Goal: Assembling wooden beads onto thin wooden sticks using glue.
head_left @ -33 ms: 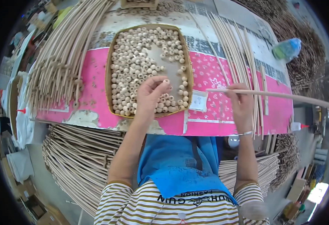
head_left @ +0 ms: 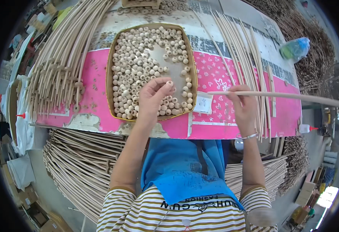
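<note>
My left hand [head_left: 154, 96] is closed over the lower part of a yellow-rimmed tray [head_left: 108, 92], a wooden bead [head_left: 170, 83] pinched between thumb and fingertips. The bead is pale and round, and its hole shows. Loose beads [head_left: 129, 73] of the same sort fill much of the tray. To the right, my right hand [head_left: 242, 106] grips a long thin wooden stick [head_left: 277, 94] near its left end. The stick lies roughly level, its tip pointing at the bead but apart from it, and its far end runs out toward the right rim.
Sticks with wooden pieces on their ends [head_left: 57, 77] lie bundled at the left. Bare sticks [head_left: 239, 50] lie on the table's right, near a plastic bottle [head_left: 295, 49]. A small white glue bottle [head_left: 304, 128] is at the right edge. More sticks [head_left: 80, 162] are stacked below the table.
My right hand and the stick have shifted slightly left, so the tip is a little closer to the bead. Both hands keep their holds.
</note>
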`<state>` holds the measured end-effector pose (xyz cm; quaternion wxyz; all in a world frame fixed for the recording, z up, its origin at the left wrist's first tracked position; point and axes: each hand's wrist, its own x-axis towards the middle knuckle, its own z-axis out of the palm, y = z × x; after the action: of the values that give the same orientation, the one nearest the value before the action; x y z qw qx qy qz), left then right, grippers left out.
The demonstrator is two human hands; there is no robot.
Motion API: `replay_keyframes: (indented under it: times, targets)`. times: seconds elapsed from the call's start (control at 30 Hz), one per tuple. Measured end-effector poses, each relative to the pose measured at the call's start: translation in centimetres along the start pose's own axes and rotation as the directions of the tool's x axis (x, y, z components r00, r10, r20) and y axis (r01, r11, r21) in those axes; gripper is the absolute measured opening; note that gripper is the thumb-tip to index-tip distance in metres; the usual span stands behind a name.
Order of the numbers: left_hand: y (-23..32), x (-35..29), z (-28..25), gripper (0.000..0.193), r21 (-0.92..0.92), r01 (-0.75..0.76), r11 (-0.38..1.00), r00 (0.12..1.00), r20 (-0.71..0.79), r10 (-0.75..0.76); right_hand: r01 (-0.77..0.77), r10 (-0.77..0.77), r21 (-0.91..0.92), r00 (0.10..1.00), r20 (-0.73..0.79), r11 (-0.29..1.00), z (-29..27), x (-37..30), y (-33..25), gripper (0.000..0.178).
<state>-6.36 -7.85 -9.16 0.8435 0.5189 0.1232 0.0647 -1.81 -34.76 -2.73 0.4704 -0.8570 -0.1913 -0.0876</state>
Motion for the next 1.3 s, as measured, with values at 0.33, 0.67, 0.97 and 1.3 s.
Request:
replay_keyframes:
  times: [0.33, 0.67, 0.97, 1.3]
  targets:
    - [-0.3, 0.1, 0.2, 0.024, 0.016, 0.063, 0.998, 0.997, 0.044, -0.063, 0.109, -0.082, -0.168, 0.984, 0.159, 0.980, 3.4, 0.3, 1.3, 0.007]
    - [0.4, 0.0, 0.6, 0.026, 0.077, 0.064, 0.995, 0.996, 0.051, -0.068, -0.033, 0.034, -0.015, 0.992, 0.118, 0.999, 1.6, 0.3, 1.8, 0.009]
    - [-0.4, -0.8, 4.0, 0.027, 0.116, 0.063, 0.991, 0.983, 0.167, -0.082, -0.135, 0.182, 0.405, 0.980, -0.079, 0.904, -2.0, -0.4, 1.1, 0.015]
    - [-1.3, -1.6, 6.3, 0.022, 0.011, 0.180, 0.984, 0.947, 0.268, -0.176, -0.035, 0.135, 0.458, 0.973, -0.187, 0.888, -1.4, -2.1, -1.6, 0.019]
